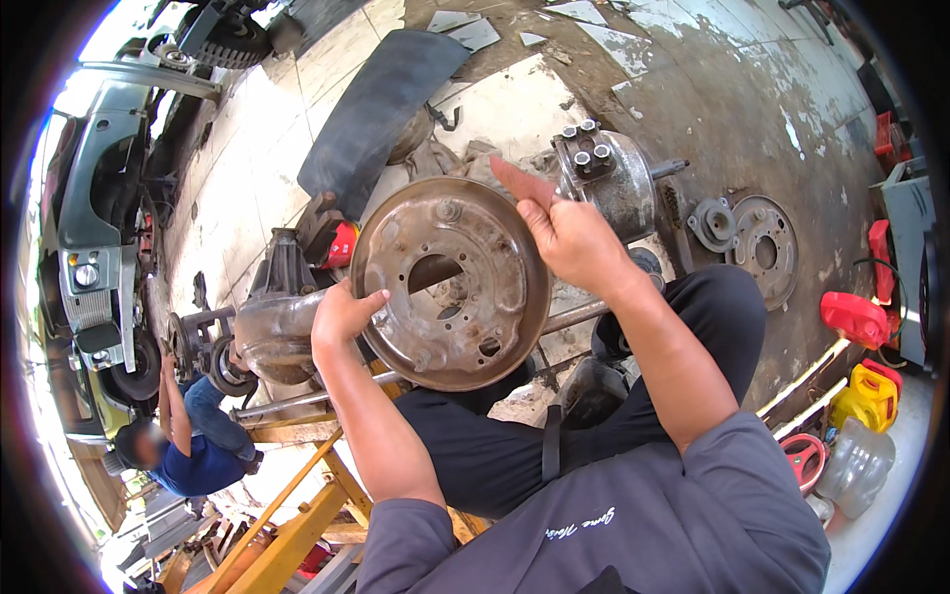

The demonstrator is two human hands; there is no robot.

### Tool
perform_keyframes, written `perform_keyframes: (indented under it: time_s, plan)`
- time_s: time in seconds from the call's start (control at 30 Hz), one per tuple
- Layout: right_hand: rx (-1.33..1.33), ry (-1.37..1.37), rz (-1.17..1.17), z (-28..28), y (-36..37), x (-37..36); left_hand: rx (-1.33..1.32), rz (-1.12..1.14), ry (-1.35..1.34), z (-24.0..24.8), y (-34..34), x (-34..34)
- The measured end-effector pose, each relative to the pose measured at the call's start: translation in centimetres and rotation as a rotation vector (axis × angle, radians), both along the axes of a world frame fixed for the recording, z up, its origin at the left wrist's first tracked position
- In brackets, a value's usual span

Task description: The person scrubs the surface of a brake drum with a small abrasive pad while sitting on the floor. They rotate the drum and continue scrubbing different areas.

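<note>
A round, brown, worn brake backing plate (396, 238) with a large centre hole and several small holes stands in front of my chest. Its left side is gripped by my left hand (341, 312), thumb across the face and fingers hidden behind. Beyond the plate's upper right rim, my right hand (579, 238) pinches a folded, reddish-brown sheet that looks like sandpaper (520, 183). A greasy axle housing (282, 332) with a bulging centre lies behind and left of the plate, its tube continuing on the right.
A metal cylinder with bolts (623, 183) stands at the far side. Another backing plate (777, 267) lies on the floor at right, near red and yellow jugs (866, 396). A yellow stand (297, 525) is at lower left. Farther left, a person in blue (203, 450) crouches beside a vehicle (99, 247).
</note>
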State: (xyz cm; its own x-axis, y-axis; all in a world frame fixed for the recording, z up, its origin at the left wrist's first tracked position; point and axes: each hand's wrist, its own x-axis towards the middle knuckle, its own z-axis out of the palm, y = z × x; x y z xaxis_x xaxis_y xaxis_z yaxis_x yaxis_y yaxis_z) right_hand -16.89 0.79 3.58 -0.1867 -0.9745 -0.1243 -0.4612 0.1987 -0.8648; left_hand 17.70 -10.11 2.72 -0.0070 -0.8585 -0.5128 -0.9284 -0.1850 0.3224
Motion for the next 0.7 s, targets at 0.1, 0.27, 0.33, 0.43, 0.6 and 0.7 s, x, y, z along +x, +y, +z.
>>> perform_keyframes:
  time_s: [0.1,0.27,0.33,0.43,0.6,0.7]
  plan:
    - [0.011,-0.012,0.049,-1.5,0.9,0.9,-0.002,0.002,-0.029,0.1,-0.1,-0.4]
    - [0.003,0.013,0.185,-4.5,1.6,2.2,-0.037,-0.010,-0.025,-1.0,-0.2,0.6]
    - [0.128,-0.045,0.267,-4.1,1.2,2.7,-0.064,-0.026,-0.047,-1.7,-0.3,1.9]
    - [0.017,0.016,0.231,-5.3,-0.5,3.4,0.027,-0.019,-0.034,-0.3,-0.5,-0.2]
    - [0.105,0.009,0.343,-3.8,-3.6,3.6,0.054,-0.014,0.000,0.1,-0.3,-0.1]
    - [0.064,0.014,0.311,-5.1,-0.5,3.0,0.051,-0.029,-0.017,1.0,-0.3,-0.8]
